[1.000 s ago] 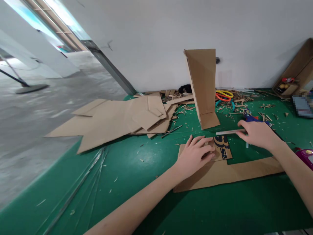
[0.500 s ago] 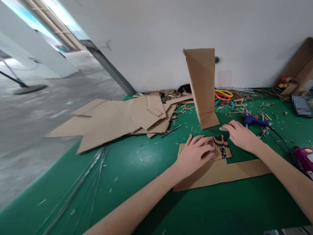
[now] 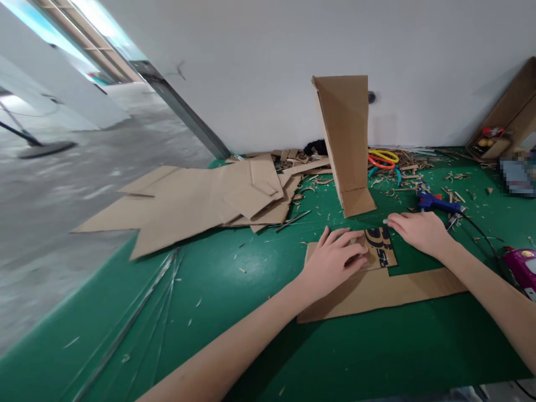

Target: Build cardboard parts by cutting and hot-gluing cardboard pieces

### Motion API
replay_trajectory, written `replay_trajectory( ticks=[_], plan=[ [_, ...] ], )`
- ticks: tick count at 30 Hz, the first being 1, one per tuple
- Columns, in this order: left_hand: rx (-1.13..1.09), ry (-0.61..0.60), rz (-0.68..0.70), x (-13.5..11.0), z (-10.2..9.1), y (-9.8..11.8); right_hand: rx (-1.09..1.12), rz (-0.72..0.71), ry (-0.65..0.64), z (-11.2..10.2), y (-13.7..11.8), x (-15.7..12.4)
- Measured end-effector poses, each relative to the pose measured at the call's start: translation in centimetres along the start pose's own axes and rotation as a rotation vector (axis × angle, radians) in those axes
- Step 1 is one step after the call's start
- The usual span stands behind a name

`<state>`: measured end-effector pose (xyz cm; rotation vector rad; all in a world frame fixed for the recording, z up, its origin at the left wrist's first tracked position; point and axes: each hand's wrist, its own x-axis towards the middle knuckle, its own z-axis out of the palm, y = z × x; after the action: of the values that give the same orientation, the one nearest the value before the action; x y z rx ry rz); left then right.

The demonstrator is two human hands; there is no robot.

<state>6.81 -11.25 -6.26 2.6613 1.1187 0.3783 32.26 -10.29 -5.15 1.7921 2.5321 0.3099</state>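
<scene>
My left hand (image 3: 335,259) lies with fingers spread, pressing a small cardboard piece with black print (image 3: 380,254) onto a larger cardboard sheet (image 3: 355,301). Just right of the printed piece, my right hand (image 3: 421,231) is closed in a pinch. A small whitish stick-like object (image 3: 386,221) pokes out of its fingertips near the piece's top right corner; most of it is hidden by the fingers. Behind both hands stands a tall folded cardboard form (image 3: 345,139), upright on the green table (image 3: 234,346).
A blue glue gun (image 3: 439,204) rests beyond my right hand, its black cord running to the right. Flat cardboard sheets (image 3: 188,198) are stacked at the left, overhanging the table edge. Scissors with yellow and orange handles (image 3: 383,159) lie among scraps. A magenta device (image 3: 521,265) sits at right.
My right hand has shifted slightly right and turned flatter, with the whitish object still in its fingertips. My left hand keeps its place on the cardboard. The camera view has tilted a little.
</scene>
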Motion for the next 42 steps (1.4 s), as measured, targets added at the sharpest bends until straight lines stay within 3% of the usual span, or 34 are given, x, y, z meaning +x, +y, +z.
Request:
replay_trajectory(
  ticks=[5,11,13,17,26,34,42],
  plan=[
    [-0.015,-0.008,-0.001,-0.1,-0.1,-0.1,0.032,0.022,-0.025,-1.8,1.0,-0.8],
    [-0.011,-0.029,-0.006,-0.1,0.1,-0.3,0.235,-0.192,-0.156,-4.5,-0.2,-4.4],
    [-0.014,-0.02,-0.003,-0.1,0.2,-0.4,0.218,-0.208,-0.232,-4.8,-1.5,-5.3],
    [-0.013,-0.02,-0.006,-0.1,0.3,-0.3,0.15,-0.316,-0.26,-4.9,-3.6,-5.5],
    [0.008,-0.015,-0.007,-0.2,0.2,-0.4,-0.042,-0.339,-0.333,-5.6,-4.7,-4.8],
    [0.063,0.048,0.047,-0.5,0.3,-0.3,-0.059,-0.296,-0.153,-6.8,-3.1,-5.1],
    [0.223,0.089,0.05,-0.9,0.0,0.3,-0.015,-0.377,-0.183,-5.9,-4.5,-4.5]
  ],
)
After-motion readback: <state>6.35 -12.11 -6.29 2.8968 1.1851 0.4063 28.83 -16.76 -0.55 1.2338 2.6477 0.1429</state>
